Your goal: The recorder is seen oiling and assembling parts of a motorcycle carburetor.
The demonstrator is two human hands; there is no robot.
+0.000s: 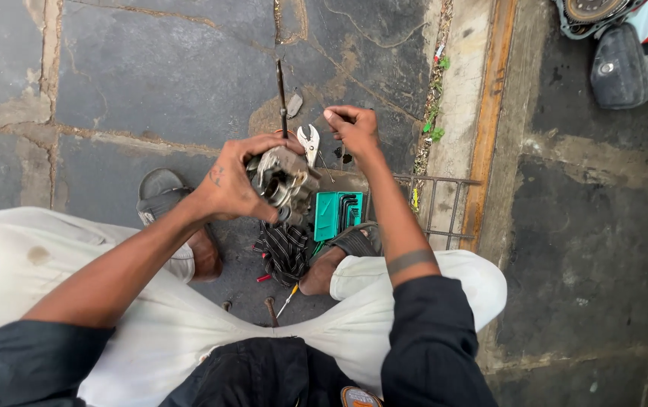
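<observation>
1. Dark sleeves and pale trousers closest in, knees spread in a squat over grey stone paving [150,68].
2. Left hand [229,185] wrapped around a grimy metal engine part [284,181], fingers curled tight over its top, held up above the feet.
3. Right hand [352,126] raised just beside that part, fingertips pressed together as if pinching something small; whether anything sits between them, cannot tell.
4. Long thin rod [281,87] standing up out of the part, probably a screwdriver or a stud, hard to call from here.
5. Progress, judged from the spread: part off the ground and in hand, tools out, work looking mid-way, with nothing visibly put back together.
6. Count on the ground: one pair of silver pliers [309,142], one green hex-key holder [337,215], one striped rag [284,252], two sandals [159,190], one small screwdriver [288,299] near the knees.
7. Off at top right, part of one parked scooter [625,45].
</observation>
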